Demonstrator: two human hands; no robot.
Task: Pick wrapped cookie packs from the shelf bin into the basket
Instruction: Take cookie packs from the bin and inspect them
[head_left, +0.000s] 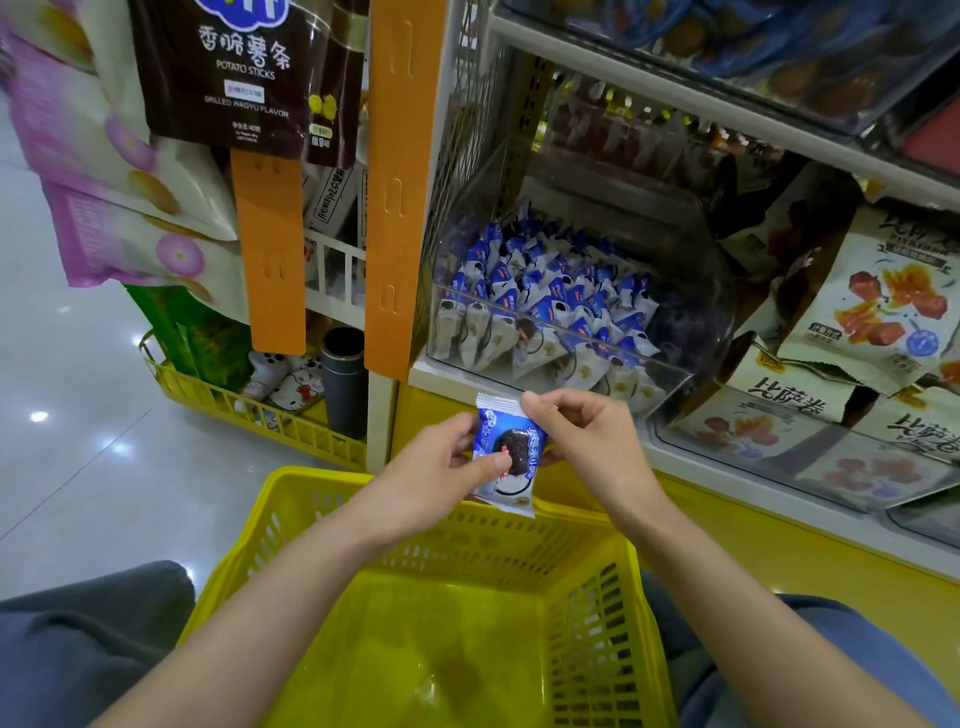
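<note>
The yellow basket (592, 639) lies open-topped below us. We can enter the clear bin (701, 291) only over its front wall (670, 358), under the white shelf (675, 93), right of the orange strip (395, 208).

A blue-and-white plastic cookie pack (514, 441), right of the left hand (447, 460), shows a dark cookie print, perhaps red lettering; yellow slotted plastic basket (363, 480) below.

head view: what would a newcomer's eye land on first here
First comes the blue-and-white cookie pack at centre, held between the left hand and the right hand just above the far rim of the bright yellow basket. Right behind it, on the shelf, sits the clear shelf bin heaped with matching blue packs.
</note>
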